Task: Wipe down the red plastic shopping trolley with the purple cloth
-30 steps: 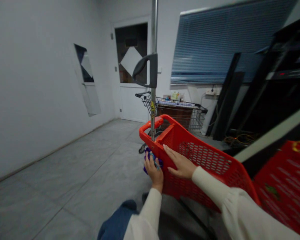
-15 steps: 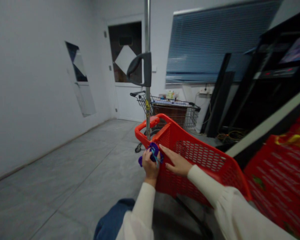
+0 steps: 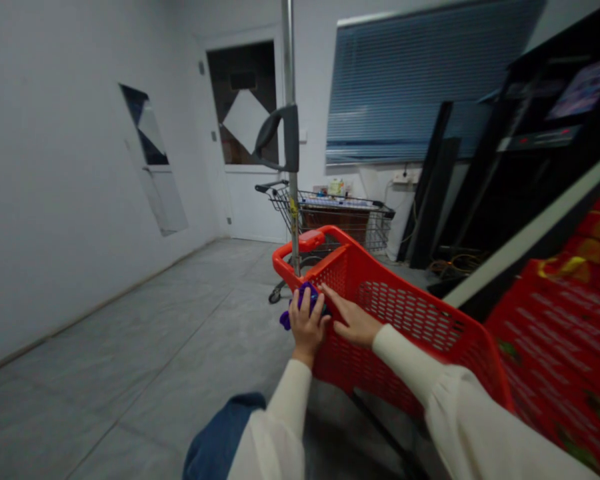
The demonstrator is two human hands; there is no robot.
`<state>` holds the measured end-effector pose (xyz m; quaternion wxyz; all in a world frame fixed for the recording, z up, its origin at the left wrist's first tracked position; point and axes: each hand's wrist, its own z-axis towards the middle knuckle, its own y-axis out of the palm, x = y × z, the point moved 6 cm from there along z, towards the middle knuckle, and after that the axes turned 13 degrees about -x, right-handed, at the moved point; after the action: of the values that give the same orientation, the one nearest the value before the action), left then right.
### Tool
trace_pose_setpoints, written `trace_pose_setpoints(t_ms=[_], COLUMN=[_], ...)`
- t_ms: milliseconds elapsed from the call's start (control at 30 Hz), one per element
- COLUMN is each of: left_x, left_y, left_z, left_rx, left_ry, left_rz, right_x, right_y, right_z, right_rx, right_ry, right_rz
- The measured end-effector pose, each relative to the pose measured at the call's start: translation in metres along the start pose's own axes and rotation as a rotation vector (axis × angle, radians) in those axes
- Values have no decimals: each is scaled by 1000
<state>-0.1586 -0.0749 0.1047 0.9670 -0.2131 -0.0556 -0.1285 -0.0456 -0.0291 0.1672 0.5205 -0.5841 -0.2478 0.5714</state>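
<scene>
A red plastic shopping cart with perforated sides stands before me. My left hand holds a bunched purple cloth against the outside of the cart, near its handle end. The fingers spread over the cloth and cover most of it. Just to the right, my right hand lies against the upper edge of the cart's side, its index finger stretched toward the cloth and no object visible in it. A metal pole with a dark grey grip rises upright at the cart's handle.
Behind the cart stands a wire shopping cart with goods on top. Red printed packaging fills the right side, with a pale slanted bar above it. Dark upright panels lean near the blinds. A white door is at the back.
My left hand has opened out flatter over the purple cloth, hiding more of it, and shifted slightly right. My right hand stays at the cart's edge. The view has turned slightly.
</scene>
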Motion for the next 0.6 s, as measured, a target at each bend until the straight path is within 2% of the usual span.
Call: trace_pose_setpoints(t_ms=[133,233,333,433,500,600], left_x=[-7,-7,-5,-4,1,15], left_y=[12,17,12,14,22,37], left_z=[-19,-21,2,20,13,-11], left_rx=[88,135,140,63,17,-13], left_ry=[-165,-240,-222,-251,-249,-142], left_rz=[-43,-80,-169,-212,-202,-180], right_x=[-3,-4,-1,2,1,-1], right_y=[-3,2,12,24,30,28], right_z=[0,-2,-22,-52,-62,-63], right_rx=[19,40,152,264,270,251], right_ry=[36,157,378,565,582,580], right_rz=[-45,-147,-288,-375,-398,-400])
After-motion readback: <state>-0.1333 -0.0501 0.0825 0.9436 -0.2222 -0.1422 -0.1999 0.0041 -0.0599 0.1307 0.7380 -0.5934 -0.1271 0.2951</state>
